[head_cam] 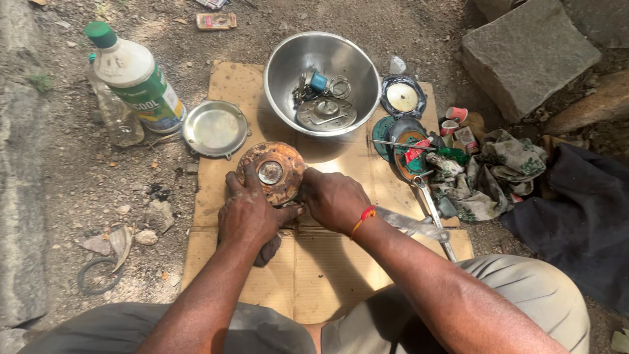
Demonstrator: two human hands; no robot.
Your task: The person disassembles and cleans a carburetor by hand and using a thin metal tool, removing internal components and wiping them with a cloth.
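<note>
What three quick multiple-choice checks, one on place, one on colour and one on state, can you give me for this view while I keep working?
1. Where does the steel bowl sit relative to the rusty round part?
A. Beyond it, farther from the person
B. Between the person's knees
C. On the stone block

2. What colour is the cap of the white bottle?
A. Red
B. Green
C. Black

3. How is the rusty round part held?
A. Lying alone, untouched
B. By one hand only
C. By both hands, tilted up from the cardboard

Answers:
1 A: the bowl lies on the far end of the cardboard, beyond the part.
2 B: the cap is plainly green.
3 C: the left hand and right hand grip its lower edge from either side.
</note>
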